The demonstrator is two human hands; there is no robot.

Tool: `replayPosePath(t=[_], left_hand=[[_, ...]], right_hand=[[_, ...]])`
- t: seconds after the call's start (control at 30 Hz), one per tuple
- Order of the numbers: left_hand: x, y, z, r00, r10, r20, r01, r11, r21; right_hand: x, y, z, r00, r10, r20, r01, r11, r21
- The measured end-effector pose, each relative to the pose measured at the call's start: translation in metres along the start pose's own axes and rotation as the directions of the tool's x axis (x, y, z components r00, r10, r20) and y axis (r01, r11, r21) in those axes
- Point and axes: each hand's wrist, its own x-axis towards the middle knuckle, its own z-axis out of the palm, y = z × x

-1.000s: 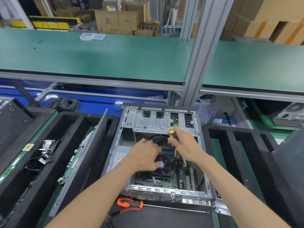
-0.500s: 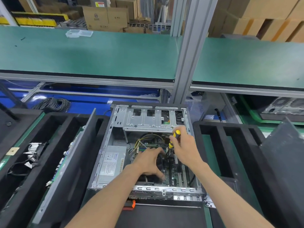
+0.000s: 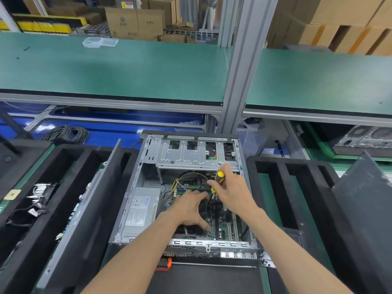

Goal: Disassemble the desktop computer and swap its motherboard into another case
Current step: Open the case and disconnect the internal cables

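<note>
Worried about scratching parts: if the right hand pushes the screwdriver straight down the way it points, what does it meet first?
Probably the motherboard beside the black CPU fan. The right hand aims the screwdriver down into the case; its tip is hidden, so depth is unclear.

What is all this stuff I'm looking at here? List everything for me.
computer case: one, grey metal, open, centre.
power supply: one, silver, left inside case.
motherboard: one, green, right inside case.
screwdriver: one, yellow-black, in right hand.
foam trays: black, both sides of case.
cable coil: one, black, far left.
clear box: one, on green shelf.
cardboard boxes: several, brown, background.
left hand: inside case.
right hand: grips screwdriver.
</note>
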Motion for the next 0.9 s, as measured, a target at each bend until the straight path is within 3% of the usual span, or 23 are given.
replayPosePath(t=[0.13, 0.27, 0.37, 0.43, 0.53, 0.77, 0.83, 0.9], left_hand=[[0.001, -0.001, 0.002, 1.0, 0.006, -0.01, -0.006, 1.0, -0.008], [0.001, -0.003, 0.004, 1.0, 0.006, -0.004, -0.006, 1.0, -0.012], [0.001, -0.003, 0.004, 1.0, 0.007, -0.01, -0.007, 1.0, -0.002], [0.002, -0.003, 0.005, 1.0, 0.004, -0.001, -0.004, 1.0, 0.009], [0.003, -0.002, 0.005, 1.0, -0.002, 0.018, 0.001, 0.999, 0.044], [0.003, 0.0, 0.003, 1.0, 0.001, 0.025, -0.003, 0.997, 0.083], [0.001, 0.001, 0.002, 1.0, -0.001, 0.03, -0.001, 0.997, 0.079], [0.001, 0.003, 0.001, 1.0, -0.01, 0.029, 0.007, 0.996, 0.093]], right_hand=[[0.001, -0.008, 0.0, 0.995, -0.1, 0.015, 0.101, 0.971, -0.215], [0.006, -0.018, -0.007, 0.962, -0.16, 0.221, 0.214, 0.944, -0.249], [0.016, -0.03, -0.011, 0.915, -0.095, 0.392, 0.271, 0.865, -0.423], [0.024, -0.038, -0.011, 0.914, 0.006, 0.405, 0.233, 0.81, -0.538], [0.034, -0.044, -0.011, 0.895, 0.148, 0.421, 0.128, 0.819, -0.559], [0.039, -0.054, -0.022, 0.712, 0.028, 0.701, 0.438, 0.763, -0.475], [0.04, -0.055, -0.022, 0.767, 0.028, 0.642, 0.401, 0.759, -0.512], [0.043, -0.05, -0.025, 0.844, 0.105, 0.527, 0.265, 0.771, -0.579]])
